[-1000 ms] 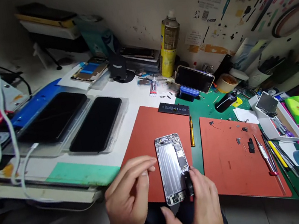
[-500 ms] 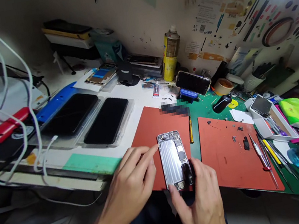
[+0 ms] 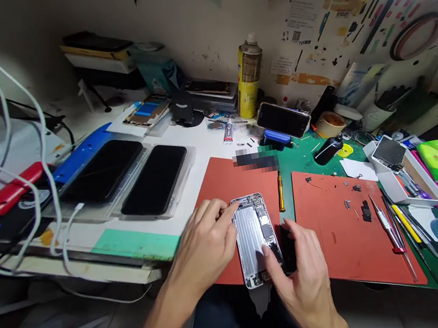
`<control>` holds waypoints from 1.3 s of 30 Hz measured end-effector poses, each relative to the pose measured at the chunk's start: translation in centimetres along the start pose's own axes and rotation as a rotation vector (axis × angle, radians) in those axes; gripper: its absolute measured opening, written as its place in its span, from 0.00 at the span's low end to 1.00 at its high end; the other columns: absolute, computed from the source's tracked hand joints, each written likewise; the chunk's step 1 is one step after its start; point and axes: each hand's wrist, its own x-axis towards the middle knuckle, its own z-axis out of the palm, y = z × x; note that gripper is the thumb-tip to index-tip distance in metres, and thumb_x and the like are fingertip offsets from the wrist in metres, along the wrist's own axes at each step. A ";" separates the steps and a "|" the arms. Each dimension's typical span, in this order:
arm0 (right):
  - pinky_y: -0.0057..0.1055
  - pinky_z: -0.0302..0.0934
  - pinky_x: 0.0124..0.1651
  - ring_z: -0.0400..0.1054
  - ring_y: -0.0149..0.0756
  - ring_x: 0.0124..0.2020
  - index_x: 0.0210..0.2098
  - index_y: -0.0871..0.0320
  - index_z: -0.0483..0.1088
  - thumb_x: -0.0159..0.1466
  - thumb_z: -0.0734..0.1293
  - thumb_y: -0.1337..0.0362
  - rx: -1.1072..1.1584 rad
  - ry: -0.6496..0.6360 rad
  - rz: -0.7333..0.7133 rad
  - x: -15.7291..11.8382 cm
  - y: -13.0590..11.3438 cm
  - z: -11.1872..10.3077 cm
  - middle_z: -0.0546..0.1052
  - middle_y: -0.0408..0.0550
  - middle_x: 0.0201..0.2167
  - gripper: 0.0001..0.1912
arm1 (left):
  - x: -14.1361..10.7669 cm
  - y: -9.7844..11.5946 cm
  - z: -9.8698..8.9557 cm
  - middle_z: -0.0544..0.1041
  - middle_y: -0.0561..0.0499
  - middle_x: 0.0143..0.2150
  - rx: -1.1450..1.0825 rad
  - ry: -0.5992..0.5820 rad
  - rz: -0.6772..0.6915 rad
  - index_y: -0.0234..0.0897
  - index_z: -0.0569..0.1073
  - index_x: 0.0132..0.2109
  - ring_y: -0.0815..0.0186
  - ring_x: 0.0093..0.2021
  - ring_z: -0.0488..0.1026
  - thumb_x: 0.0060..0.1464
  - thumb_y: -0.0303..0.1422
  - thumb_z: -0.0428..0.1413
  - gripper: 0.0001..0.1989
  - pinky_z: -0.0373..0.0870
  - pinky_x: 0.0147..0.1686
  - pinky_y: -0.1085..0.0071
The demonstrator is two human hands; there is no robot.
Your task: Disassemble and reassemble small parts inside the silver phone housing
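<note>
- Left hand [image 3: 208, 238] is pointing its index finger at the opened phone [image 3: 251, 240], the fingertip seemingly touching the top left corner; whether the hand is also gripping, I cannot tell.
- Opened side up, the phone is lying at the front edge of the red mat [image 3: 222, 183].
- Right hand [image 3: 302, 262] is spreading its thumb over the phone's lower right part, while its fingers are curving around a dark thing [image 3: 287, 245]; whether it is grasping that, I cannot tell.
- Good handling should be putting pressure on the rim, sparing the bare circuit parts [image 3: 265, 226].
- Beyond, the screwdriver [image 3: 280, 193] is lying along the mat's right edge, so a careless sleeve could be knocking it.
- Farther right, loose small parts [image 3: 366, 211] are lying on the second mat [image 3: 320, 242], needing a steady, unbumped surface.
</note>
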 end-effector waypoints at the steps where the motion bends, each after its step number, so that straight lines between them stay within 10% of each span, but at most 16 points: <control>1: 0.45 0.75 0.46 0.73 0.47 0.46 0.67 0.62 0.65 0.74 0.70 0.56 0.003 -0.004 0.004 0.0 0.0 0.0 0.78 0.59 0.48 0.26 | 0.0 0.0 0.0 0.73 0.45 0.45 -0.003 -0.001 -0.005 0.35 0.74 0.64 0.56 0.46 0.70 0.69 0.22 0.47 0.22 0.72 0.48 0.55; 8: 0.45 0.74 0.47 0.74 0.47 0.47 0.64 0.59 0.67 0.75 0.67 0.63 0.076 -0.030 0.000 1.4 -0.9 -1.0 0.79 0.57 0.49 0.19 | 0.0 0.0 -0.2 0.73 0.45 0.47 -0.018 -0.024 -0.014 0.34 0.73 0.66 0.56 0.47 0.70 0.69 0.22 0.47 0.22 0.71 0.49 0.56; 21: 0.35 0.71 0.49 0.79 0.39 0.45 0.47 0.60 0.83 0.73 0.65 0.78 0.194 -0.618 -0.187 14.2 -0.3 2.6 0.85 0.53 0.43 0.15 | -0.1 0.1 -0.2 0.75 0.44 0.46 0.077 0.014 0.066 0.31 0.75 0.62 0.53 0.47 0.70 0.68 0.22 0.49 0.19 0.70 0.47 0.54; 39: 0.31 0.67 0.39 0.79 0.37 0.38 0.46 0.57 0.84 0.74 0.67 0.72 0.012 -0.724 -0.382 15.3 0.7 4.4 0.83 0.50 0.37 0.12 | 0.1 0.4 -0.5 0.76 0.43 0.45 0.115 -0.011 0.046 0.32 0.77 0.57 0.52 0.46 0.71 0.67 0.23 0.50 0.16 0.71 0.45 0.54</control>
